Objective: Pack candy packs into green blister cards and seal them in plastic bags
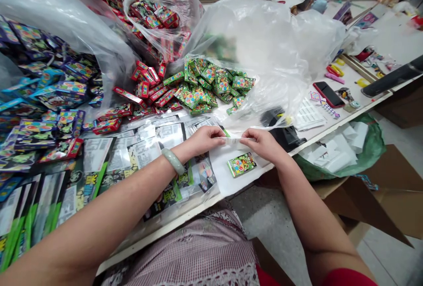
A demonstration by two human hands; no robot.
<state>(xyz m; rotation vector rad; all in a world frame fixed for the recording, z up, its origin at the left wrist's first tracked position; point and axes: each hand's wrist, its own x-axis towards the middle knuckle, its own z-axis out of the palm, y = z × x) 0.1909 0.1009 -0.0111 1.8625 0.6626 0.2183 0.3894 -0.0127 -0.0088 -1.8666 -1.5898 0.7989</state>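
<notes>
Between my left hand [211, 138] and my right hand [261, 143] stretches a short, whitish see-through strip [233, 141], which looks like clear tape. Each hand pinches one end with thumb and fingers. Just below the strip, a small green printed box [241, 165] lies flat on a white sheet [228, 184] at the table's front edge. Right beside my right hand stands a black tape dispenser [284, 131], partly covered by a clear plastic bag. Flat printed packages in clear sleeves [172, 136] lie under and left of my left forearm.
Heaps of green boxes [211, 83], red boxes [152, 87] and purple-blue boxes [72, 74] spill from large clear bags [257, 35]. To the right are a phone [328, 94] and a sticker sheet [309, 114]. A green sack [373, 145] of white paper and cardboard cartons [393, 189] stand below the edge.
</notes>
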